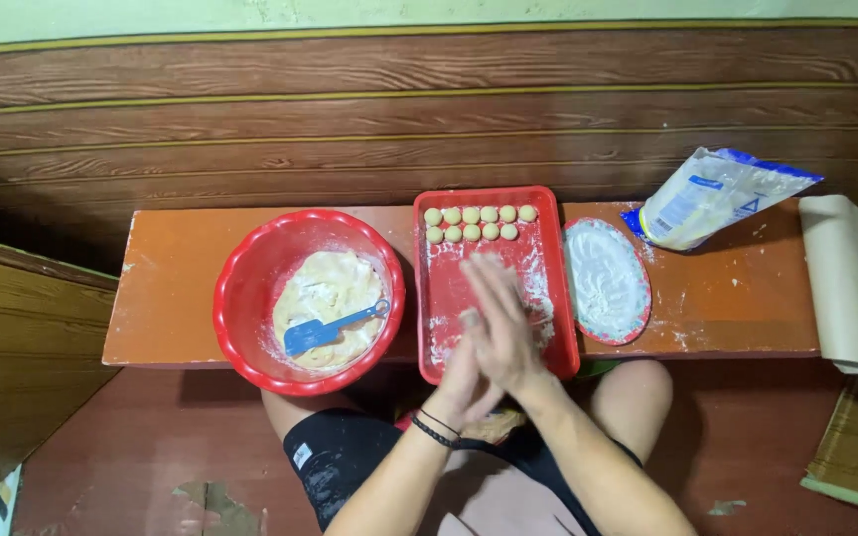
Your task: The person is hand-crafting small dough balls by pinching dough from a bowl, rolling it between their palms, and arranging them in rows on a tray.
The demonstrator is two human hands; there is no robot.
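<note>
My right hand (497,316) lies flat over my left hand (466,385), palm against palm, fingers stretched and blurred, just above the near half of a red rectangular tray (551,266). Whatever sits between the palms is hidden. A black band circles my left wrist. Two rows of several small pale dough balls (471,223) line the tray's far end, and the tray floor is dusted with flour. To the left, a red round bowl (240,266) holds soft pale dough (338,281) with a blue spatula (325,330) resting in it.
Everything stands on a low orange bench (176,293) against a dark wood-panelled wall. Right of the tray is an oval red plate of flour (605,281), then a white-and-blue flour bag (709,196) and a roll of brown paper (841,283). My knees are under the bench's near edge.
</note>
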